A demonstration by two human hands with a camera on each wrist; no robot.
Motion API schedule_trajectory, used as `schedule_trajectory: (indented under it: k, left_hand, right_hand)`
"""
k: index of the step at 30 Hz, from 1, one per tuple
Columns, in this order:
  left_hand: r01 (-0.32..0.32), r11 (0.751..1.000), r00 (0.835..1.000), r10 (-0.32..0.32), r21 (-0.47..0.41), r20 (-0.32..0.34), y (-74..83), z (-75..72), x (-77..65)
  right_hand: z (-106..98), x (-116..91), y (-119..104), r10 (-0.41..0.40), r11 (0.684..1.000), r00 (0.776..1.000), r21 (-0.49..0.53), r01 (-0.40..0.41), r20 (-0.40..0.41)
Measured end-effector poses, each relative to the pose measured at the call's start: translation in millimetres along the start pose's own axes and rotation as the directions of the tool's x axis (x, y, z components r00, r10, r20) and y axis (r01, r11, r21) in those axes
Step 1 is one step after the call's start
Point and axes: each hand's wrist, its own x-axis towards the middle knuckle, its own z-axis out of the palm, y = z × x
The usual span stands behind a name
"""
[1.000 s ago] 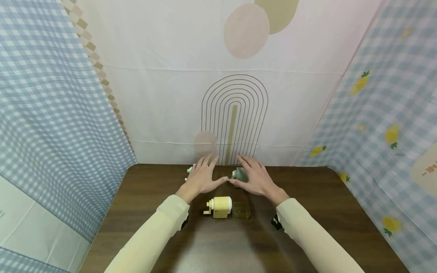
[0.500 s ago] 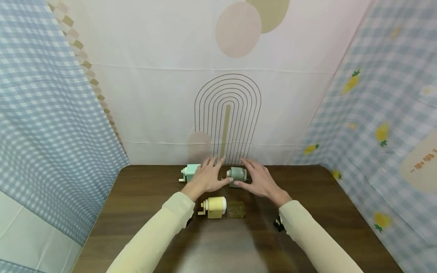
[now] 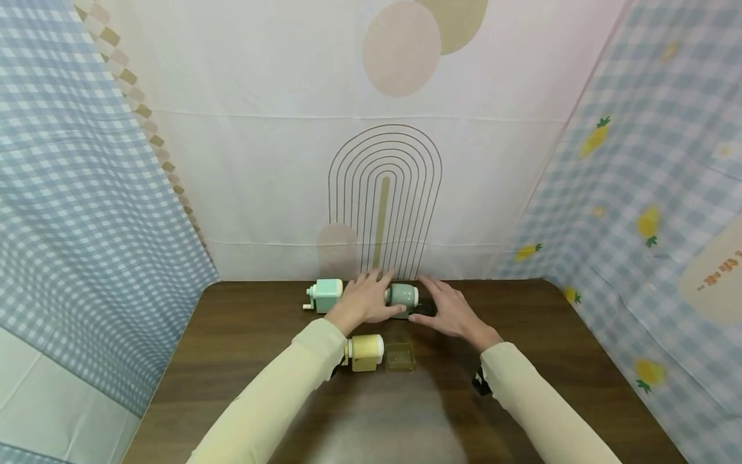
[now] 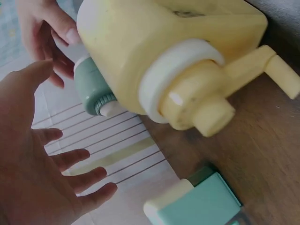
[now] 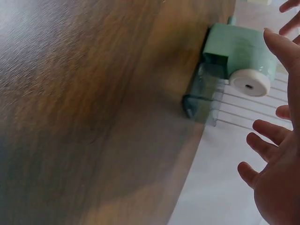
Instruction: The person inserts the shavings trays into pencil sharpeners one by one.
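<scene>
A dark green crank pencil sharpener stands near the table's back edge, between my two hands. My left hand hovers at its crank side with fingers spread, hiding part of it. On the other side is my right hand, fingers extended and apart from the sharpener. The right wrist view shows a see-through drawer beside the green body, seemingly pulled out. A mint pencil sharpener stands left of my left hand. Closer to me is a yellow pencil sharpener, its crank partly hidden by my left sleeve.
A see-through yellowish drawer lies just right of the yellow sharpener. The brown wooden table ends at a white patterned cloth behind, with checked cloths at the sides.
My left hand has shifted right, baring the mint sharpener and covering the green one's crank side. My right hand has drawn slightly right, showing more of the green sharpener. The head view has turned a little.
</scene>
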Motion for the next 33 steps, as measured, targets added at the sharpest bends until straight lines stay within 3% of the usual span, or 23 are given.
schedule_trajectory:
  k: [4, 14, 23, 33]
  left_hand:
    - [-0.021, 1.0, 0.999, 0.021, -0.002, 0.032, 5.5, -1.1, 3.8]
    - [-0.005, 0.996, 0.998, 0.01, -0.092, 0.06, 16.5, 6.0, 21.5]
    - [-0.014, 1.0, 0.995, 0.011, 0.028, 0.097, 28.7, 12.4, 35.0]
    - [-0.053, 0.998, 0.989, 0.05, 0.021, 0.141, 42.3, 21.8, 49.7]
  right_hand:
    - [4, -3, 8, 0.028, 0.999, 1.0, 0.022, -0.028, 0.015]
    - [10, -6, 20, 0.081, 0.992, 0.995, 0.086, -0.087, 0.064]
    - [18, -2, 28, 0.061, 0.986, 0.992, 0.146, -0.078, 0.113]
    - [24, 0, 34, 0.054, 0.99, 0.989, 0.124, -0.071, 0.134]
